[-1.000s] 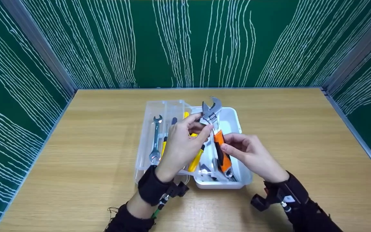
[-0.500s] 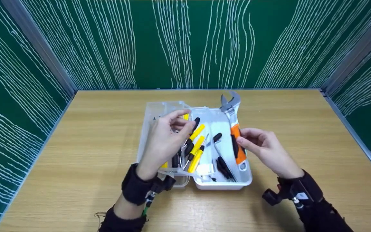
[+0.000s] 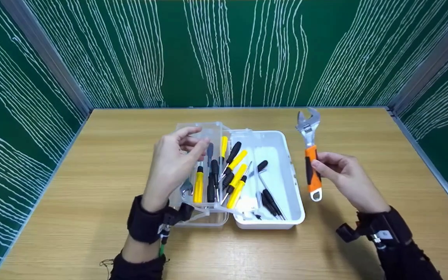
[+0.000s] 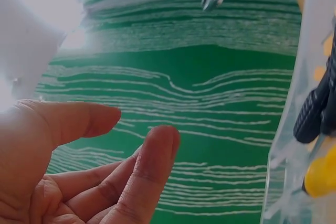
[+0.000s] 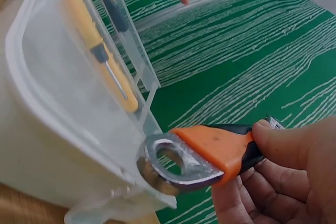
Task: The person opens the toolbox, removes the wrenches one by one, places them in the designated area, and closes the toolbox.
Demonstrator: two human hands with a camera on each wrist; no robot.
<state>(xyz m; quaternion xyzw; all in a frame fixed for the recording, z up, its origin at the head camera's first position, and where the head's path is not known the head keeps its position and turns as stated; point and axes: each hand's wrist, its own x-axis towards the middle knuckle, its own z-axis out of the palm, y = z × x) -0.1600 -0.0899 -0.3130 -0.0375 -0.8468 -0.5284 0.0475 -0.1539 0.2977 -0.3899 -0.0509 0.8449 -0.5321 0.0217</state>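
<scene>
Between thumb and fingers my right hand (image 3: 342, 177) pinches the orange-and-black handle of an adjustable wrench (image 3: 312, 167). The wrench stands nearly upright in the head view, its steel head toward the back, just right of the white toolbox (image 3: 296, 186). In the right wrist view the ring end of the wrench (image 5: 210, 153) shows close to the box wall. My left hand (image 3: 175, 159) is over the clear lid tray at the left, fingers loosely bent and holding nothing. The left wrist view shows a gap between thumb and fingertips of the left hand (image 4: 105, 166).
The clear tray (image 3: 204, 128) holds yellow and black screwdrivers and an open-end wrench (image 3: 186, 188), partly hidden by the left hand. Inside the white box lie a few black-handled tools (image 3: 272, 202). Green panels with white lines (image 3: 235, 50) wall the table's back and sides.
My right hand has carried the adjustable wrench rightward from over the box to beside it. My left hand has let go of the wrench's head and moved left over the clear tray.
</scene>
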